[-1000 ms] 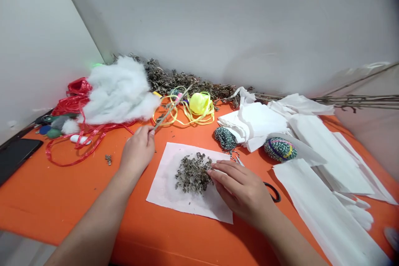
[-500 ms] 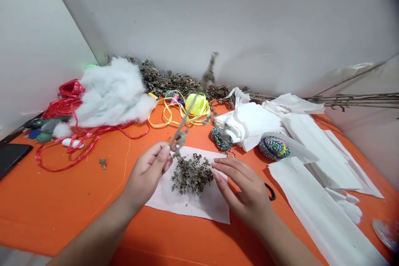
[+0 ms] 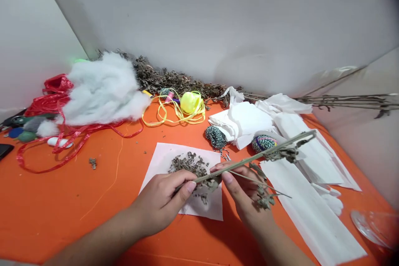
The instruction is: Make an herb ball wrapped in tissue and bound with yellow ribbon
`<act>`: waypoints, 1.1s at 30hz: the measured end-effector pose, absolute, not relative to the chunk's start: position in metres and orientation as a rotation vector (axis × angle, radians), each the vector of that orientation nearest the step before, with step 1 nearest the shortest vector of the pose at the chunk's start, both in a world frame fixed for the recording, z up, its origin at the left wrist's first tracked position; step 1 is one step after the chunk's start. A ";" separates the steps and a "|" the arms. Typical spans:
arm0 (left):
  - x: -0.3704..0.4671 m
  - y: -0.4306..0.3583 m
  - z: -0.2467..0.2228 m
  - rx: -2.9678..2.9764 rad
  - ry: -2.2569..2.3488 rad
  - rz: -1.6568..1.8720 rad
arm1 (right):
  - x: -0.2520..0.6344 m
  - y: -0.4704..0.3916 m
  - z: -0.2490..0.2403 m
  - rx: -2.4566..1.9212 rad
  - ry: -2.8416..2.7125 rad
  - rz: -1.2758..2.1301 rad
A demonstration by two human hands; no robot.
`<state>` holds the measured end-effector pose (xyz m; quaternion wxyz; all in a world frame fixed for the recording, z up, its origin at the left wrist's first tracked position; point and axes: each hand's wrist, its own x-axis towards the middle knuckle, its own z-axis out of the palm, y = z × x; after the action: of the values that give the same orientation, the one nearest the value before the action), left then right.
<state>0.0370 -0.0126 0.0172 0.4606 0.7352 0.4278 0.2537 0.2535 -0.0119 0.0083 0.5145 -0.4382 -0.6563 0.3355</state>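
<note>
A dried plant stem [image 3: 249, 159] with shrivelled leaves slants up to the right in front of me. My left hand [image 3: 162, 201] pinches its lower end between thumb and fingers. Further along, my right hand [image 3: 241, 195] closes its thumb and fingers on the same stem, and a leafy side twig hangs across that hand. Beneath both hands, a heap of crumbled dried leaves [image 3: 188, 163] lies on a white square of cloth or paper [image 3: 156, 162]. My hands cover part of the heap.
White fluff [image 3: 102, 91], red ribbon [image 3: 46, 106] and yellow ribbon [image 3: 191, 104] lie at the back left. A dried plant bundle [image 3: 168, 79] runs along the wall. White sheets [image 3: 299, 199], a yarn ball [image 3: 263, 143] and a clear round container [image 3: 370, 224] are on the right.
The stem has swung from nearly upright to slanting low towards the right. My right hand has moved from beside the leaf heap onto the stem. The view has shifted slightly right.
</note>
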 end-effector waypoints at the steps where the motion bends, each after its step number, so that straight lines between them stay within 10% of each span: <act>1: 0.037 -0.013 0.016 1.817 1.056 0.622 | 0.253 -0.012 0.010 -1.067 -1.580 0.808; 33: 0.049 -0.024 0.003 1.535 1.059 0.784 | 0.236 -0.027 0.007 -0.949 -1.875 0.606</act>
<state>0.0486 -0.0240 0.0028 0.5306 0.6432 0.4436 0.3286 0.2360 -0.0274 0.0074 0.4593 -0.3855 -0.7615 0.2462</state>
